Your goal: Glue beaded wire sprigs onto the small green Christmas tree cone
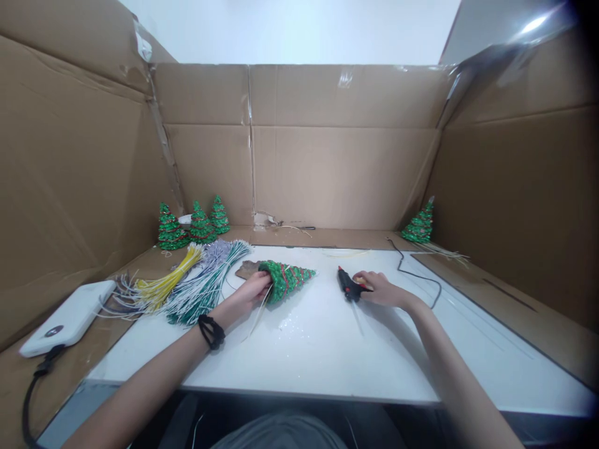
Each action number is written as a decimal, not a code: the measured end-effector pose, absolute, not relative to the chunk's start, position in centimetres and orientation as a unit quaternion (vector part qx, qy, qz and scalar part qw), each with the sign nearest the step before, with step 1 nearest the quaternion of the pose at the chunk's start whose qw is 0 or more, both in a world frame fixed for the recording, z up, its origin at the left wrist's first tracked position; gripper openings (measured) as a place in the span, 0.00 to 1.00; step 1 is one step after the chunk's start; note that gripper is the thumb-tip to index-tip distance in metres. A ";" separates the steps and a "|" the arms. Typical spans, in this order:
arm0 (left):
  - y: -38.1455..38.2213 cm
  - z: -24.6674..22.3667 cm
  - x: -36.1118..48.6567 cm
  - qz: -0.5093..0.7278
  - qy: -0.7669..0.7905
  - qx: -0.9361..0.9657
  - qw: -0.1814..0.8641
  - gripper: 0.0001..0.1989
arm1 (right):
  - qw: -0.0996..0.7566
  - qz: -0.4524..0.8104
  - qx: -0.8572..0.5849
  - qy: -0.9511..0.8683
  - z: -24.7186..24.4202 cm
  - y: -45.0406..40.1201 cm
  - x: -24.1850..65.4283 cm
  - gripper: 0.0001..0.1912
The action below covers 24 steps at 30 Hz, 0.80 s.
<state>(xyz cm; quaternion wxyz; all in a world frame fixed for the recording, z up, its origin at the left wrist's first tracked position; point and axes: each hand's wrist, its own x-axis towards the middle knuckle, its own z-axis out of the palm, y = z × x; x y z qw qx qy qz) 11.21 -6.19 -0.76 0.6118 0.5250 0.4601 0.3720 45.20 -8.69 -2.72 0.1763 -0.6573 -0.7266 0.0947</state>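
Grey cloth [281, 433] over the person's lap sits closest, below the white table [299, 368]. At left lies a white box [70, 318]; 3 small trees [201, 226] stand behind a yellow wire bundle [171, 285] and a green-and-white wire bundle [206, 287]. Left hand [255, 288] is nearly closed on the open base of the green tree [286, 280], which lies sideways mid-table, tip rightward; its fingertips are hidden. A light, steady pinch at the rim should avoid crushing the cone. Further right, the right hand [380, 290] wraps the handle of the glue gun [349, 285], nozzle aimed away from the body; I cannot tell whether the trigger is squeezed. Bare fingers are best clear of that nozzle, and the black cord [423, 280] slack. Another tree [420, 224] rests at far right.
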 end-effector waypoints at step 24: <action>-4.5 -2.9 10.7 0.372 0.381 0.512 0.674 0.10 | 0.394 0.074 -0.466 -0.789 0.9 -6.3 29.6 0.05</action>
